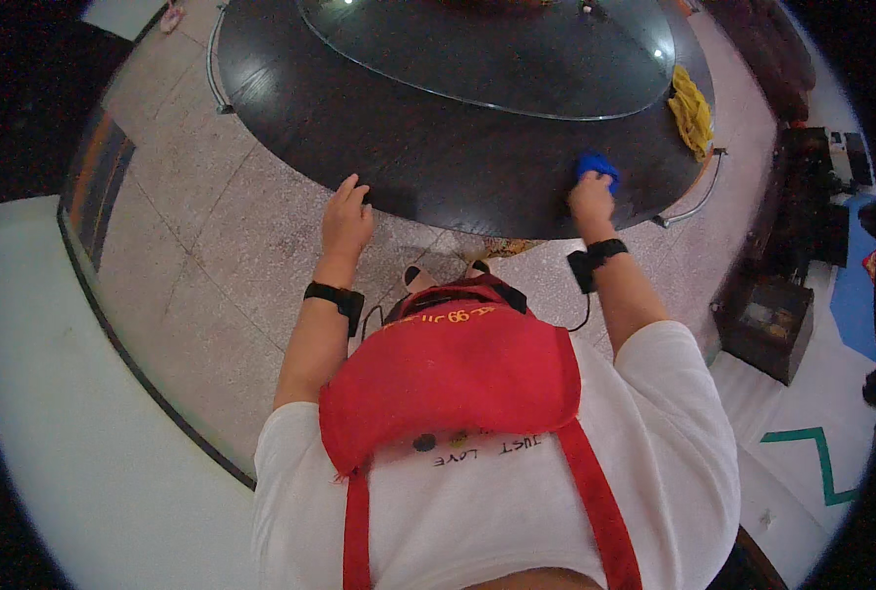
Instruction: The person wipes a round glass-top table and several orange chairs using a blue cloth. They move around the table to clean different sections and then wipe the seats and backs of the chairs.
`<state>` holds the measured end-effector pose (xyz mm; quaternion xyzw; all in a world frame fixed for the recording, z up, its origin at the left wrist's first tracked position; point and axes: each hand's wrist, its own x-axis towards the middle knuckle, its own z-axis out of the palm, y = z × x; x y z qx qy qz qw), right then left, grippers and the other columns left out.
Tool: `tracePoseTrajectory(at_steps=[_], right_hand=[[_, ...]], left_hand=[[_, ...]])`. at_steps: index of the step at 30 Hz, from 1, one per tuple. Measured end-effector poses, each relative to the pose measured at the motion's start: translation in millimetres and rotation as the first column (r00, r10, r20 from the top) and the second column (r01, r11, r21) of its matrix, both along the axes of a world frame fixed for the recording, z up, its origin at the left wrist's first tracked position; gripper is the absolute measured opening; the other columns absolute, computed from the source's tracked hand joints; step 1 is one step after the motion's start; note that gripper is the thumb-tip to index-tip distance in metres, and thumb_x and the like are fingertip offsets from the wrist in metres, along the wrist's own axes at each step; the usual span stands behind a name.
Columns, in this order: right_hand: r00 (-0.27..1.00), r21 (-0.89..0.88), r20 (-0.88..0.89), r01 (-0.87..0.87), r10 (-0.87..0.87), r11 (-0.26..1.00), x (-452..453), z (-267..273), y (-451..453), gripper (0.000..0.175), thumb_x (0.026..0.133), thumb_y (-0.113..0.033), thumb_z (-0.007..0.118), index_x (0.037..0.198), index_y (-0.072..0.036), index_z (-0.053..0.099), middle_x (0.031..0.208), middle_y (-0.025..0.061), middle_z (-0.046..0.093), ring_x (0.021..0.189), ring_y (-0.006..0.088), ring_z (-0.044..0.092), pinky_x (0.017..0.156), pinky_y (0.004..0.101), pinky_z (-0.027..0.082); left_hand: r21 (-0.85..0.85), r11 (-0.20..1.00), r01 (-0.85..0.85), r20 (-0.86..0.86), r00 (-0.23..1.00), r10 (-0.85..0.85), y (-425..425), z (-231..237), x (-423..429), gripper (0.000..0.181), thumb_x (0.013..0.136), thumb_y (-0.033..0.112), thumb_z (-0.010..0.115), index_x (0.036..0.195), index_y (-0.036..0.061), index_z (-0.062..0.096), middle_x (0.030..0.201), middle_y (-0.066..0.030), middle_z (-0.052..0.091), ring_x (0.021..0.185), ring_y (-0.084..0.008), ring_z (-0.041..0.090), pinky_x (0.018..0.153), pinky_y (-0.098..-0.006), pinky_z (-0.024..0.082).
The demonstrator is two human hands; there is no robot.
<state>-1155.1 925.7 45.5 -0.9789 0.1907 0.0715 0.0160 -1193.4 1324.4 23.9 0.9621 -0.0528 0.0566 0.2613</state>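
Note:
My right hand (591,203) grips a blue cloth (597,168) against the dark top of a round table (475,166), a little in from its near edge. At the table's near left rim, my left hand (347,221) has its fingers extended and holds nothing that I can see. Whether those fingertips touch the table edge is hard to tell. A crumpled yellow cloth (691,114) lies on the right part of the tabletop, beyond my right hand.
A round glass turntable (497,59) covers the table's middle. Curved metal rails stick out at the left (215,66) and right (703,199) rims. A dark cabinet (766,324) stands at the right wall. Speckled tiles (187,243) cover the floor.

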Motion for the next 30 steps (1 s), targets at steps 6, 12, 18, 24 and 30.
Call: tracePoseTrajectory(at_steps=[6,12,18,24,30], right_hand=[[0.68,0.19,0.108,-0.73,0.725,0.656,-36,-14,151,0.027,0.072,-0.008,0.055,0.098,-0.001,0.053,0.105,0.023,0.047,0.063,0.032,0.061,0.054,0.0411,0.051],[0.698,0.201,0.178,-0.716,0.694,0.668,-34,-2,102,0.029,0.07,-0.007,0.056,0.099,-0.006,0.055,0.111,0.0143,0.05,0.067,0.0315,0.061,0.06,0.0418,0.05],[0.945,-0.026,0.263,-0.193,0.193,0.981,-30,-11,-82,0.03,0.074,-0.007,0.053,0.103,-0.007,0.051,0.119,0.0163,0.047,0.07,0.0349,0.061,0.059,0.0431,0.05],[0.99,-0.032,0.134,0.051,-0.046,0.998,-37,-19,-137,0.04,0.078,-0.008,0.049,0.117,-0.004,0.044,0.128,0.0227,0.037,0.081,0.0388,0.061,0.065,0.0426,0.051],[0.992,0.017,0.125,-0.003,0.0,1.0,-59,-14,-62,0.044,0.076,-0.007,0.051,0.119,0.0,0.043,0.126,0.0256,0.038,0.076,0.038,0.061,0.065,0.0421,0.051]], left_hand=[[0.033,0.999,-0.043,-0.121,0.992,0.047,-8,8,6,0.029,0.076,0.007,0.056,0.106,0.0028,0.058,0.129,-0.0135,0.046,0.113,-0.0311,0.047,0.094,-0.0372,0.039],[0.011,0.996,-0.089,-0.196,0.977,0.089,-14,8,9,0.033,0.078,0.007,0.055,0.11,0.0036,0.055,0.133,-0.0124,0.041,0.116,-0.0304,0.045,0.093,-0.0363,0.041],[0.069,0.993,-0.095,-0.188,0.976,0.107,-17,9,13,0.035,0.079,0.011,0.057,0.113,0.0049,0.053,0.134,-0.0103,0.041,0.116,-0.0293,0.045,0.089,-0.0356,0.044],[0.074,0.99,-0.12,-0.256,0.957,0.135,-25,22,17,0.035,0.077,0.01,0.057,0.112,0.0049,0.054,0.132,-0.011,0.043,0.111,-0.0305,0.05,0.091,-0.037,0.042],[0.245,0.969,0.02,-0.26,0.965,0.046,-18,27,20,0.038,0.077,0.015,0.06,0.114,0.0083,0.053,0.136,-0.01,0.038,0.115,-0.028,0.047,0.091,-0.0366,0.042]])
